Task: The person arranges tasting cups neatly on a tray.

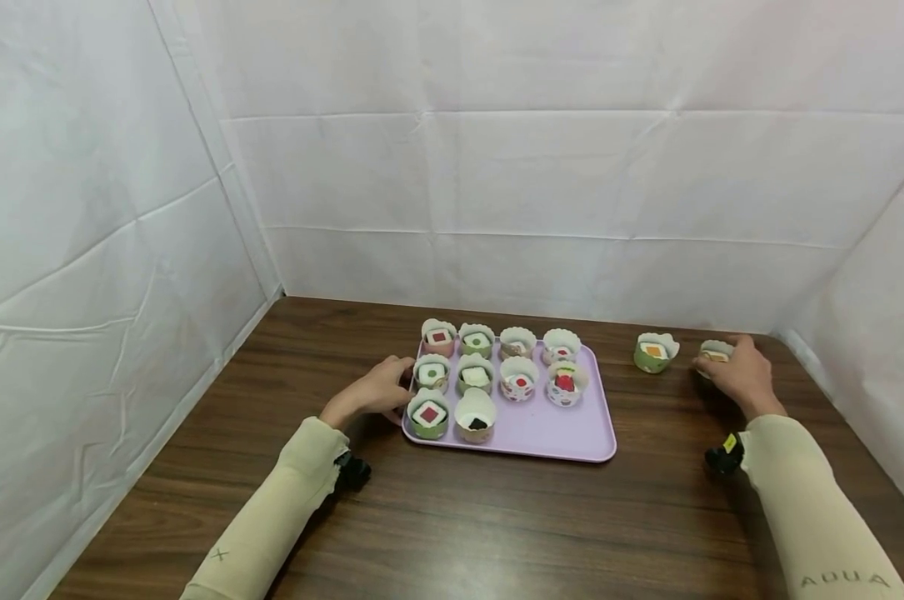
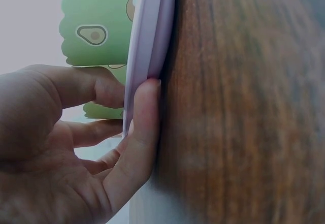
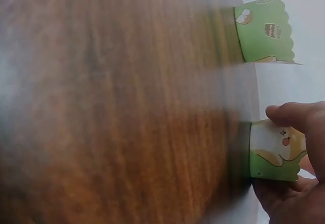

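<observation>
At the left edge of a lilac tray (image 1: 564, 432), my left hand (image 1: 377, 386) grips the rim, with fingers on both sides of it in the left wrist view. Several paper baking cups stand on the tray, among them a green avocado-print cup (image 2: 99, 26) close to those fingers. Far to the right, my right hand (image 1: 746, 375) holds a green baking cup (image 3: 277, 150) with an animal print, thumb and fingers around its sides. That cup stands on the table and has a white and orange piece inside. The palm hides part of it in the head view.
Left of the held cup stands another green cup (image 1: 652, 357) with an orange-topped piece. The tray's cups hold white pieces with red or green marks, a dark piece (image 1: 477, 424) and a strawberry-like piece (image 1: 564, 382). White sheeting (image 1: 526, 175) walls the brown table (image 1: 496, 525).
</observation>
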Available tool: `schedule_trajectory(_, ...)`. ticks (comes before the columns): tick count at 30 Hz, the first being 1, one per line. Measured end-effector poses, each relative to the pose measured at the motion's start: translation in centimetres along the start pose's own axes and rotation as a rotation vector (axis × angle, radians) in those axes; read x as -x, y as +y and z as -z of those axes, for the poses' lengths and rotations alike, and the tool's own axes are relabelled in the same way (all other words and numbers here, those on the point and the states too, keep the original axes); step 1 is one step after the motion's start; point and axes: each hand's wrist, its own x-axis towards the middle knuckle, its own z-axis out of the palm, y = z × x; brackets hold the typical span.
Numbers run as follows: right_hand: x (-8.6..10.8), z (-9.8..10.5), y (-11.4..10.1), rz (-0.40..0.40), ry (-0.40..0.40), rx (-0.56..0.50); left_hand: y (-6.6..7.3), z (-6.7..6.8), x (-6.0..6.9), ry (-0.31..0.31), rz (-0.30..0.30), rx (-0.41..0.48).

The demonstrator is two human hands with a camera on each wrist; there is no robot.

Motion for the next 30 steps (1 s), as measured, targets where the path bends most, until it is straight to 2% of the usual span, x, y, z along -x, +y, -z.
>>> schedule_trajectory(4, -0.01, -0.14, 0.33, -0.003, 0.011, 0.004, -0.05, -0.05, -0.05, 0.0, -0.002, -0.004)
schedule_trajectory(16, 0.68, 0.42, -0.08, -0.03, -0.026, -0.038, -0.24, -0.13, -0.26, 0.003, 0.004, -0.001)
schedule_trajectory(30, 0.75, 0.52, -0.37, -0.04, -0.012, -0.012, -0.15, -0.12, -0.14, 0.002, 0.012, 0.002)
